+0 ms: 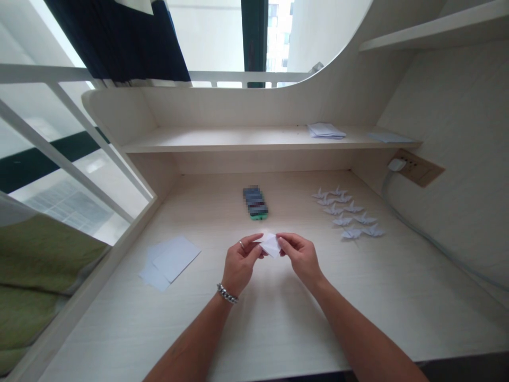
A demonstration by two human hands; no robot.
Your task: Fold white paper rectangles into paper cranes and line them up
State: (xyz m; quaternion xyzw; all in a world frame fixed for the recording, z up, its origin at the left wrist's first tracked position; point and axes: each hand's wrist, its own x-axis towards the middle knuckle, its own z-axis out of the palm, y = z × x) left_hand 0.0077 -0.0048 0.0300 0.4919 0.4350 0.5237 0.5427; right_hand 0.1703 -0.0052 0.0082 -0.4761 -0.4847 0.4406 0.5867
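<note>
Both hands meet above the middle of the pale wooden desk [278, 318], pinching a small folded piece of white paper [271, 244] between them. My left hand [240, 263], with a ring and a chain bracelet, grips the paper's left side with thumb and fingers closed. My right hand [300, 255] pinches its right edge. The paper is a small angular fold held just above the desk surface.
A stack of flat white sheets [170, 262] lies at the left. Several folded paper cranes [348, 212] sit in rows at the right. A phone [255, 203] lies beyond the hands. More paper [326, 130] rests on the shelf. A wall socket with cable [411, 167] is at right.
</note>
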